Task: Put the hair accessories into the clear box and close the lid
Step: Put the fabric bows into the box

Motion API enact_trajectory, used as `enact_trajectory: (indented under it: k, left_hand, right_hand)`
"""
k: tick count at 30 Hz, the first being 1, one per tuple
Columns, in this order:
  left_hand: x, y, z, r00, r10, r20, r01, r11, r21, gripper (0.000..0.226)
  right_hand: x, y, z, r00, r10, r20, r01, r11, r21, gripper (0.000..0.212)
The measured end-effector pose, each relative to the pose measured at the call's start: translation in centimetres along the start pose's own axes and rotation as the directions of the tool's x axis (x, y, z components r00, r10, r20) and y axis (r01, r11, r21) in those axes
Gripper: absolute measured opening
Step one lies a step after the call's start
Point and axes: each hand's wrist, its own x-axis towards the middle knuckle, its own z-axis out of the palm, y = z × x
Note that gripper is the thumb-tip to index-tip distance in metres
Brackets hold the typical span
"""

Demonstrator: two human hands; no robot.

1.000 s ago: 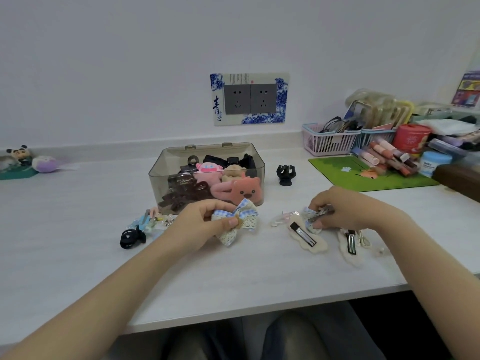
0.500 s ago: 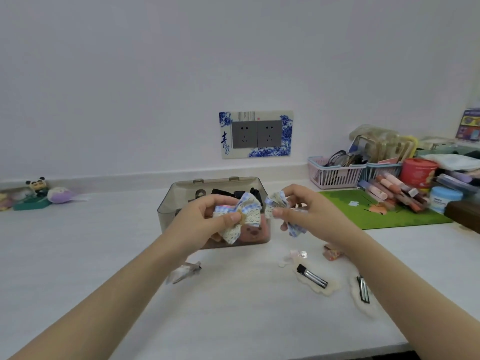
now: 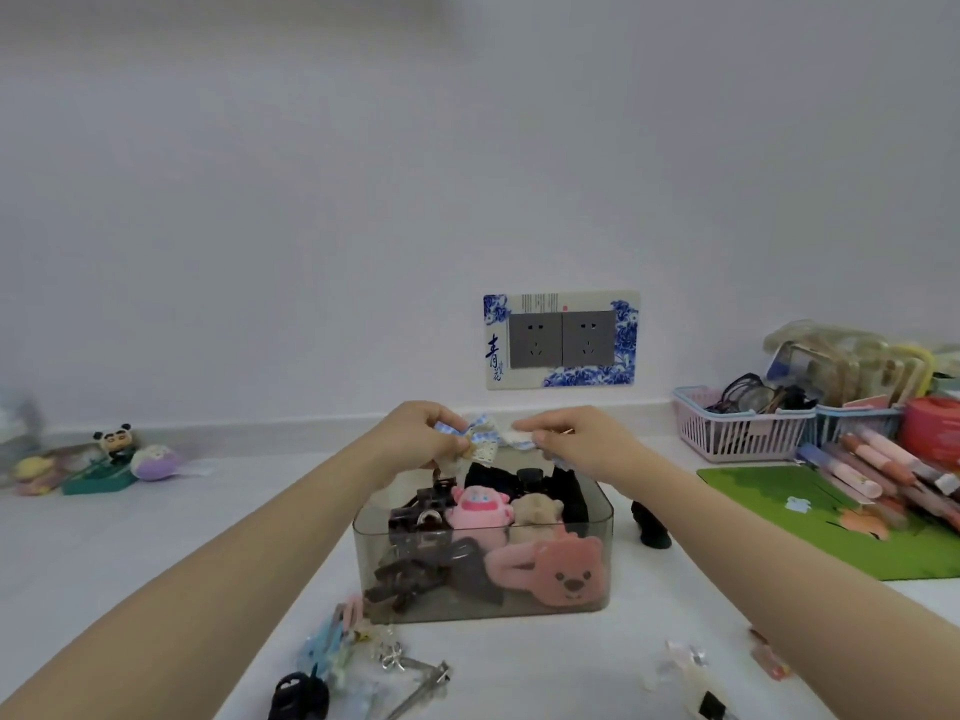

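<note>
- Left hand [image 3: 423, 439]: raised above the back edge of the clear box [image 3: 483, 574], fingers curled in a pinch on a blue-checked lace bow [image 3: 475, 438].
- Right hand [image 3: 576, 441]: level with the left, just beside it, fingertips pinching a second bow [image 3: 522, 440] of the same checked fabric; blur makes its outline uncertain, and part of it seems hidden under the hand.
- The two bows sit close together in the air over the box's rear, not touching its contents.
- Clear box: lid not seen over the top; it stands on the white desk [image 3: 156, 537]. Inside lie a pink bear clip [image 3: 558, 571] against the front wall, a pink plush clip [image 3: 475, 506], a tan plush piece [image 3: 535, 509] and dark brown claw clips [image 3: 415, 556].
- Loose on the desk before the box: pastel clips [image 3: 332, 641], metal clips [image 3: 421, 672] and a black claw clip [image 3: 298, 696].
- Another black claw clip [image 3: 649, 527] stands just right of the box.
- Further right: a green mat [image 3: 831, 527] and a pink basket [image 3: 737, 431].
</note>
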Motion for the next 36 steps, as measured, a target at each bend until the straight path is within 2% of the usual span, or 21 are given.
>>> enact_trajectory:
  k: [4,6,10,16,20,22,25,27,30,36]
  left_hand:
    - [2.7,-0.9,0.6,0.999,-0.004,0.051,-0.003,0.991,0.137,0.013]
    - [3.7,-1.3,1.0,0.997,0.015,0.078,-0.031,0.977,0.210,0.009]
    - [4.8,-2.1,2.3,0.995,0.051,0.085,-0.072,0.962,0.264,0.011]
    - [5.4,-2.1,3.0,0.989,0.102,0.110,-0.141,0.882,0.450,0.017]
    - [5.2,-2.3,3.3,0.982,0.173,0.081,-0.187,0.783,0.593,0.023]
    - [5.2,-2.5,3.2,0.974,0.224,0.022,-0.192,0.777,0.599,0.021]
    - [5.1,-2.5,3.0,0.946,0.319,-0.052,-0.205,0.717,0.667,0.012]
    - [5.1,-2.5,2.9,0.955,0.295,-0.014,-0.209,0.707,0.676,0.010]
    - [5.1,-2.7,3.1,0.977,0.202,0.069,-0.191,0.687,0.701,0.019]
    - [3.5,-1.6,2.8,0.972,0.232,0.045,-0.202,0.717,0.667,0.025]
  right_hand:
    - [2.6,1.3,0.6,0.998,-0.069,0.004,0.068,0.971,-0.228,0.036]
    - [3.6,2.0,0.9,0.997,-0.079,0.000,0.076,0.955,-0.286,0.038]
    - [4.6,2.9,1.6,0.992,-0.120,0.044,0.127,0.888,-0.442,0.035]
    - [5.4,3.3,1.7,0.984,-0.082,0.157,0.163,0.765,-0.623,0.023]
    - [5.8,3.0,1.7,0.982,-0.071,0.176,0.168,0.763,-0.625,0.021]
    - [5.9,3.0,1.8,0.978,-0.094,0.185,0.191,0.756,-0.626,0.021]
    - [6.0,3.2,1.9,0.979,-0.100,0.180,0.193,0.748,-0.635,0.020]
    - [6.0,3.4,1.8,0.981,-0.083,0.174,0.177,0.750,-0.637,0.021]
    - [6.0,3.4,1.3,0.976,-0.033,0.214,0.162,0.766,-0.622,0.028]
    - [4.4,2.8,1.3,0.983,-0.063,0.173,0.157,0.778,-0.609,0.036]
